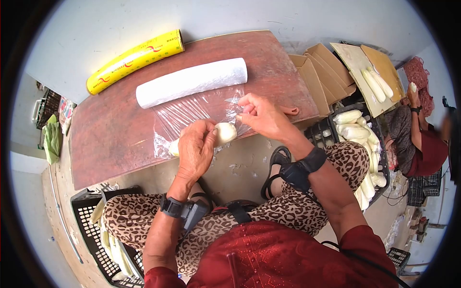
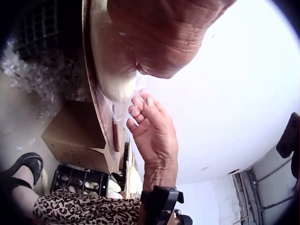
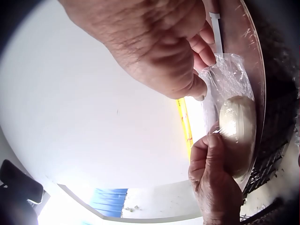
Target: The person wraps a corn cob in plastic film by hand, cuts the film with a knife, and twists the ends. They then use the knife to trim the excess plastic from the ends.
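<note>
My left hand (image 1: 196,146) grips a pale, elongated vegetable (image 1: 225,133) at the table's front edge, its thumb lying along the near side. Clear plastic film (image 1: 185,115) runs from a white roll (image 1: 192,82) down to the vegetable and partly covers it. My right hand (image 1: 265,116) hovers just beyond the vegetable's right end, fingers bent and the thumb apart from the index finger. Loose film (image 3: 229,75) reaches its fingertips. In the right wrist view, the left thumb and fingers press film against the vegetable's side. A knife with a reddish handle (image 1: 289,111) lies beside the right hand.
A yellow printed roll (image 1: 137,60) lies at the back of the brown table (image 1: 105,134). Cardboard boxes (image 1: 326,72) stand at its right. Black crates (image 1: 84,211) of pale vegetables flank my legs. Another person (image 1: 425,144) sits at far right, holding a vegetable.
</note>
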A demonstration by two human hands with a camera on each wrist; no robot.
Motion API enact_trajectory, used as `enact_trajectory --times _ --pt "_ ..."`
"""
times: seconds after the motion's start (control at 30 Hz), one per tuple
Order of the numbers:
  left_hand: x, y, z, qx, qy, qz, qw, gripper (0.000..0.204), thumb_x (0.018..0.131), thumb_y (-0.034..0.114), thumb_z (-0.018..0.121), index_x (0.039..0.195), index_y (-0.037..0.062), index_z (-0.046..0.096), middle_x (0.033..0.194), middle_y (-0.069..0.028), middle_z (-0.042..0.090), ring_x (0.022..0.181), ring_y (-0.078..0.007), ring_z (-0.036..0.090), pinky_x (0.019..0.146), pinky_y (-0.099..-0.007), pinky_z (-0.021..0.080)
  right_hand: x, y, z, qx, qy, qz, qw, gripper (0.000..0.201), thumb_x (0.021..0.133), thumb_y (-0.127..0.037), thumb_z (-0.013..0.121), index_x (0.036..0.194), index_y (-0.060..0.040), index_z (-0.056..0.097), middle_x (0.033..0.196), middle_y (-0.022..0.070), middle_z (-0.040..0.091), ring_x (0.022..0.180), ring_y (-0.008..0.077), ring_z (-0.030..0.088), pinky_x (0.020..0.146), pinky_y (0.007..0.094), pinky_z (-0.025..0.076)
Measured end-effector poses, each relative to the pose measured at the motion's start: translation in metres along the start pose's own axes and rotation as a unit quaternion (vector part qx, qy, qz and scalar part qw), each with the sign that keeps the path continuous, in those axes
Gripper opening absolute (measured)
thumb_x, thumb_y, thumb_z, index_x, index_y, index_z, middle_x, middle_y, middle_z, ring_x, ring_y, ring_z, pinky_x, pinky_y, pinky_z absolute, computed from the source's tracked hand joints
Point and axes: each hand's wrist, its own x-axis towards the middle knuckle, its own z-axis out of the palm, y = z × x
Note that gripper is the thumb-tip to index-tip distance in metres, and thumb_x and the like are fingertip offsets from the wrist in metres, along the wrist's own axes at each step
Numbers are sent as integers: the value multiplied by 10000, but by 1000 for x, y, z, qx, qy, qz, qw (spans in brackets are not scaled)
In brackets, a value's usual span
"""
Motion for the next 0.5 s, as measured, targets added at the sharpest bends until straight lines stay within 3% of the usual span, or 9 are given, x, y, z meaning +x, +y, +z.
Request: enact_trajectory --times 0.07,0.17,0.27,0.37,0.5 --pt "0 -2 1 -1 5 10 1000 68 901 116 616 866 68 584 956 -72 690 850 -305 593 839 -403 430 2 0 -2 4 -40 17 999 179 894 -145 653 944 27 648 708 109 670 645 200 616 649 352 505" --pt "0 0 -2 12 -10 10 1000 104 936 97 594 875 14 586 1028 -106 691 854 -207 621 777 -324 501 1 -8 -2 -34 -3 -4 999 164 908 -131 644 895 32 637 679 142 641 617 196 585 610 363 468" --pt "0 -1 -2 17 -10 11 1000 100 936 97 595 879 16 589 1033 -106 691 858 -206 620 781 -327 500 0 -9 -4 -66 0 -6 998 181 925 -153 623 907 26 637 689 177 623 602 218 573 617 377 466" --pt "0 -1 0 -5 1 1 1000 57 896 111 618 866 74 588 958 -69 690 855 -304 589 835 -401 428 0 -12 -6 -77 -2 18 997 200 941 -170 587 903 18 644 734 201 638 641 258 613 654 386 485" --pt "0 -1 0 2 2 10 1000 56 897 111 616 865 73 589 963 -70 690 860 -310 589 839 -403 426 5 1 -8 -86 66 -25 994 198 945 -162 554 918 7 653 827 196 677 755 298 666 714 389 507"
